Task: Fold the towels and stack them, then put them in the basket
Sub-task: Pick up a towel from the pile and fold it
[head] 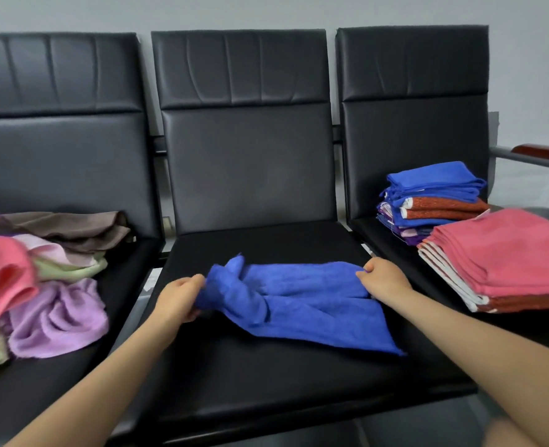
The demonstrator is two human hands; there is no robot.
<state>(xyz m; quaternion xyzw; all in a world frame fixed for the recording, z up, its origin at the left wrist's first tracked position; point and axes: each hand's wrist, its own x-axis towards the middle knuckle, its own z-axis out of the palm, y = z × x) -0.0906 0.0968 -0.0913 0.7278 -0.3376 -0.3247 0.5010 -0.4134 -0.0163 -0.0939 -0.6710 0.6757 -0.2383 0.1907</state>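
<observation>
A blue towel [299, 298] lies crumpled on the middle black seat [266, 382]. My left hand [179, 298] grips its bunched left end. My right hand [384, 279] pinches its far right corner. On the left seat sits a loose heap of unfolded towels [50, 285] in pink, purple, green and brown. The right seat carries two folded stacks: a blue and orange stack [431, 201] at the back and a pink stack [505, 259] nearer me. No basket is in view.
Three black padded chairs stand side by side against a grey wall. A wooden armrest [540, 153] juts out at the far right. Narrow gaps separate the seats.
</observation>
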